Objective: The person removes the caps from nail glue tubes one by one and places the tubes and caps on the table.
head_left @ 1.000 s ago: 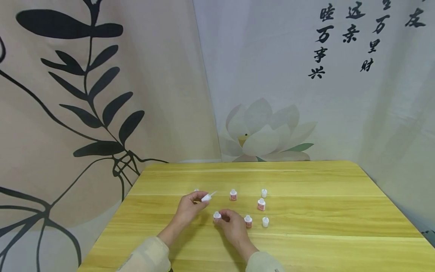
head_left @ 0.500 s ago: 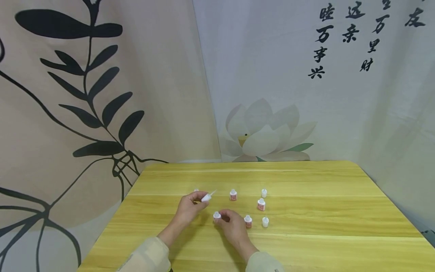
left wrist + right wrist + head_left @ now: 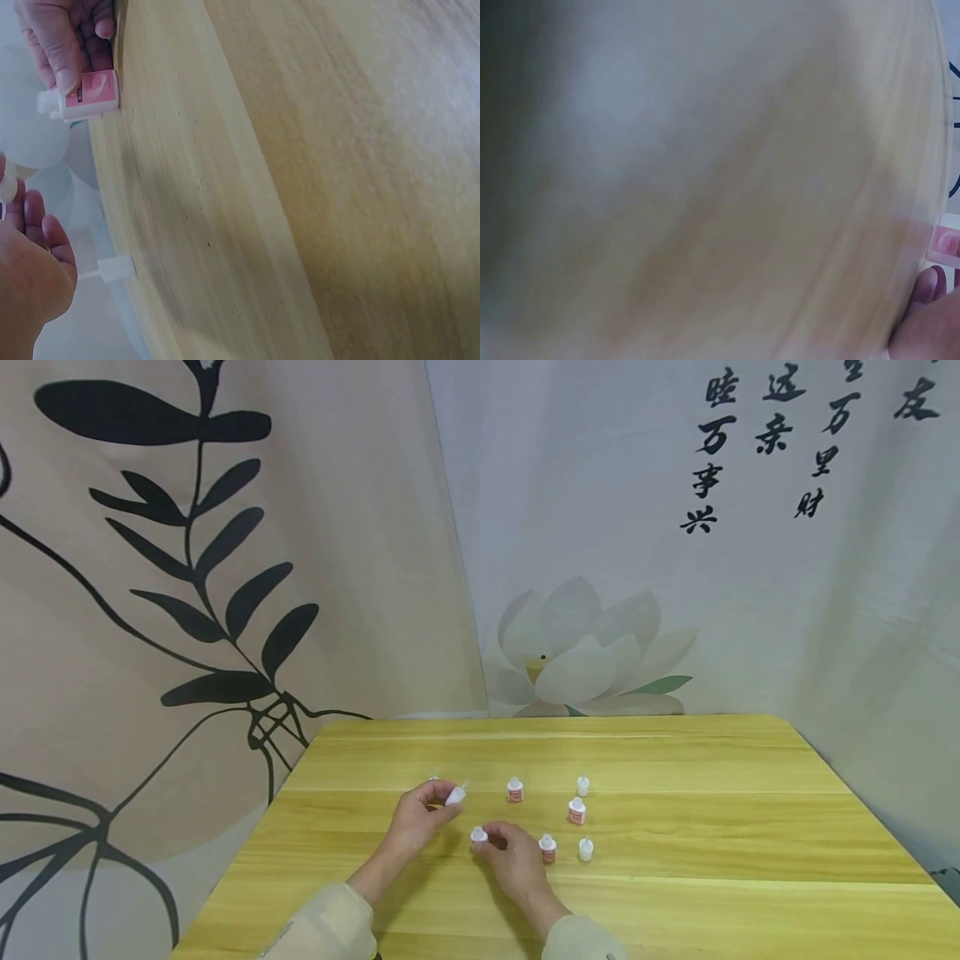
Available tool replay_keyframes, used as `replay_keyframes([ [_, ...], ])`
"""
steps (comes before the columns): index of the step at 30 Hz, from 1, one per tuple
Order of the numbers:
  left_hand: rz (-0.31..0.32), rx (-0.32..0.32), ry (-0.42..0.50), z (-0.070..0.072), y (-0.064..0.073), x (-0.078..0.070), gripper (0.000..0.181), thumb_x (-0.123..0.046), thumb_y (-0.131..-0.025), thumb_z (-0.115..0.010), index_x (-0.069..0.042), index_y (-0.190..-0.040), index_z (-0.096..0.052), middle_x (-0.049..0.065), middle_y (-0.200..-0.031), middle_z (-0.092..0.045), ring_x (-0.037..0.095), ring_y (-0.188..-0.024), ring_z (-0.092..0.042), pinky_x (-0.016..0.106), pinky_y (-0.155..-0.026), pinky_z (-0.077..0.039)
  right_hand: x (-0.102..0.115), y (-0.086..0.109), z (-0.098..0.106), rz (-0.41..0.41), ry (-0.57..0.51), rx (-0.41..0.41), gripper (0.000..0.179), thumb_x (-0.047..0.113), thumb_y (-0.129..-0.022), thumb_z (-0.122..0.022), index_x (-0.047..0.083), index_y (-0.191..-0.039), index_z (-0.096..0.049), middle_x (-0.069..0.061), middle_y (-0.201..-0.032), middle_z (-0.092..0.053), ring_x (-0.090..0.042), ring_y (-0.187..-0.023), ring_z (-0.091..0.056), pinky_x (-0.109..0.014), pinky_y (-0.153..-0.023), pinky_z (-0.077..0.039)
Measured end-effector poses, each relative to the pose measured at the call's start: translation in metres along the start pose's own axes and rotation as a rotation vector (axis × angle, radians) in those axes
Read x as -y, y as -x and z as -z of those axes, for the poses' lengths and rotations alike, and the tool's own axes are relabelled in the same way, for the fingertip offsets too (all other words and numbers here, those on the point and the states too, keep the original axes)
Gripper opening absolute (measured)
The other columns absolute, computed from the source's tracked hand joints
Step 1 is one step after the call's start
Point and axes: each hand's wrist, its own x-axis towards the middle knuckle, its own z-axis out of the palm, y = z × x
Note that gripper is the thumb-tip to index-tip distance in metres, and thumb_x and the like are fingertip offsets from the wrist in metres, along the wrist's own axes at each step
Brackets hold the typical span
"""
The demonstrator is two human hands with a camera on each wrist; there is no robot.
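Note:
In the head view my left hand (image 3: 420,814) pinches a white cap (image 3: 455,796) with a thin applicator stick, held tilted above the table, stick pointing up and right. Lower and to the right, my right hand (image 3: 517,860) holds a small white bottle (image 3: 478,835) upright at the tabletop. The left wrist view shows this bottle's pink label (image 3: 97,88) under the right thumb. Another white cap (image 3: 116,268) stands on the table near my left hand (image 3: 34,277), its stick upward. At the right wrist view's edge, only part of the bottle (image 3: 945,246) shows.
On the wooden table (image 3: 712,827), one bottle (image 3: 514,790) stands behind my hands. Another bottle (image 3: 577,811) is farther right, and a third bottle (image 3: 548,848) is just beside my right hand. Two white caps stand right, a far cap (image 3: 582,786) and a near cap (image 3: 586,849).
The cap in my left hand has turned slightly, its stick now steeper and showing shorter. My right hand and the bottle have stayed in place.

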Motion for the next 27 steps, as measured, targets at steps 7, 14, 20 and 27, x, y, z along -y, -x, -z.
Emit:
replay_keyframes([
  [7, 0.002, -0.003, -0.004, 0.0009, 0.0014, -0.0012, 0.018, -0.007, -0.086, -0.076, -0.006, -0.103, -0.070, 0.003, -0.096, -0.067, 0.018, -0.093, -0.059, 0.030, -0.079, -0.048, -0.0004, -0.0002, -0.0004, 0.000, 0.006, -0.001, 0.018, 0.018, -0.087, -0.075, 0.008, -0.102, -0.072, -0.003, -0.100, -0.069, -0.022, -0.095, -0.062, -0.045, -0.086, -0.050],
  [14, -0.014, -0.007, -0.066, 0.0024, 0.0008, 0.0014, 0.017, -0.010, -0.086, -0.077, -0.010, -0.102, -0.070, 0.002, -0.093, -0.064, 0.018, -0.090, -0.056, 0.028, -0.075, -0.045, 0.0007, 0.0006, 0.0007, -0.016, -0.002, 0.008, 0.020, 0.019, -0.088, -0.075, 0.008, -0.104, -0.072, -0.003, -0.102, -0.069, -0.022, -0.097, -0.062, -0.046, -0.087, -0.050],
  [20, -0.015, -0.010, -0.064, 0.0020, 0.0004, 0.0016, 0.014, -0.011, -0.086, -0.077, -0.011, -0.099, -0.071, 0.001, -0.092, -0.065, 0.017, -0.089, -0.057, 0.028, -0.075, -0.045, 0.0004, 0.0005, 0.0006, -0.019, -0.008, 0.008, 0.020, 0.019, -0.088, -0.075, 0.008, -0.105, -0.072, -0.003, -0.102, -0.069, -0.023, -0.098, -0.062, -0.045, -0.088, -0.051],
  [27, 0.004, -0.013, -0.055, 0.0016, -0.0007, 0.0023, 0.017, -0.007, -0.088, -0.074, -0.005, -0.104, -0.071, 0.003, -0.094, -0.066, 0.018, -0.091, -0.056, 0.027, -0.075, -0.043, -0.0006, -0.0007, -0.0004, -0.023, -0.004, 0.005, 0.018, 0.019, -0.089, -0.074, 0.009, -0.103, -0.072, -0.002, -0.102, -0.069, -0.022, -0.097, -0.062, -0.046, -0.088, -0.050],
])
